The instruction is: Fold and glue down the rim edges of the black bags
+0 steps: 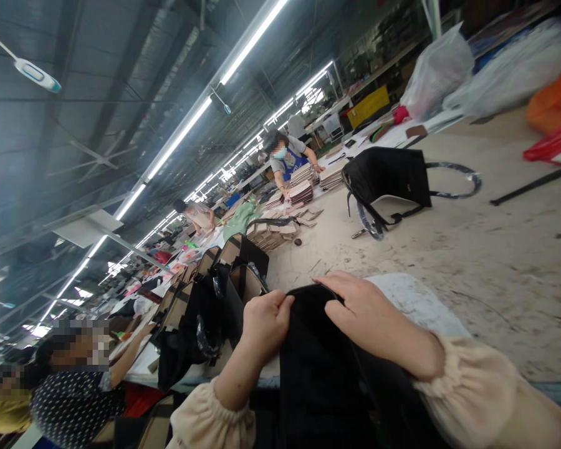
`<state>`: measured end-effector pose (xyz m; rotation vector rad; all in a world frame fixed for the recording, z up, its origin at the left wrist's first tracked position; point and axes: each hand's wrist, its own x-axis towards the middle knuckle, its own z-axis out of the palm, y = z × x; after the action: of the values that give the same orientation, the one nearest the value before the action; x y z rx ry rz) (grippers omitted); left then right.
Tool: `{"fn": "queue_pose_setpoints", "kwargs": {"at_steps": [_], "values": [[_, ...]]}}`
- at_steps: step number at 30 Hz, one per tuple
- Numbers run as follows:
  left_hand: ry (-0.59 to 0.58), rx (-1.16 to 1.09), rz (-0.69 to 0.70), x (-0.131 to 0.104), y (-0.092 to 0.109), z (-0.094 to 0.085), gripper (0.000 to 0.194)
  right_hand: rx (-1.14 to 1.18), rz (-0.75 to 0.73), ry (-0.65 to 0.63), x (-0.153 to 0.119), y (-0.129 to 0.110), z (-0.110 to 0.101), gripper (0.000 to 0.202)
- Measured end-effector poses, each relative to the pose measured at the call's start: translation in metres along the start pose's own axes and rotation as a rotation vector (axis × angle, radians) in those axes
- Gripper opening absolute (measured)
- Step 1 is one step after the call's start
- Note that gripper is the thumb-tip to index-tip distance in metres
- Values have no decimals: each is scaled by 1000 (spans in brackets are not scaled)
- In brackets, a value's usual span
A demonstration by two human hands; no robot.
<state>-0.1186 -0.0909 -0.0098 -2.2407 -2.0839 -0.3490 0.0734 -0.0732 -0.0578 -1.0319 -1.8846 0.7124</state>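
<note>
A black bag (318, 374) stands upright against the table's near edge, its lower part running out of the picture. My left hand (267, 321) is closed on its top left corner, thumb against the fingers. Across the top right of the same bag lies my right hand (364, 315), fingers over the far side of the rim and thumb on the near side. The bag's inside is too dark to make out. Farther up the table sits a finished-looking black handbag (388, 178), tipped over, with plastic-wrapped handles.
Several black bags with tan insides (240, 280) crowd the table at the left. Stacked brown pieces (271, 234) lie beyond them. White paper (416, 302) is beside my right wrist. A black strap (530, 186) lies at right. Co-workers (292, 159) stand along the table.
</note>
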Motion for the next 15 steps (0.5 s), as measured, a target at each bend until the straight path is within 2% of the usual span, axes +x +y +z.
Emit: {"fn": "queue_pose_setpoints", "kwargs": {"at_steps": [2,6,8,11,15], "values": [[-48,-191,-51,0,-5,0,43,4,8,3,0,0,-1,51],[-290,-689,-218,1,-16,-8,62,26,10,-6,1,1,-4,49],[-369,-848,-295,0,-18,-12,73,35,9,-13,1,3,-5,48],[-374,-837,-303,-2,-17,-17,75,53,-4,-13,1,4,-6,46],[-276,-497,-130,-5,-11,-18,51,65,-30,-15,0,4,-5,45]]}}
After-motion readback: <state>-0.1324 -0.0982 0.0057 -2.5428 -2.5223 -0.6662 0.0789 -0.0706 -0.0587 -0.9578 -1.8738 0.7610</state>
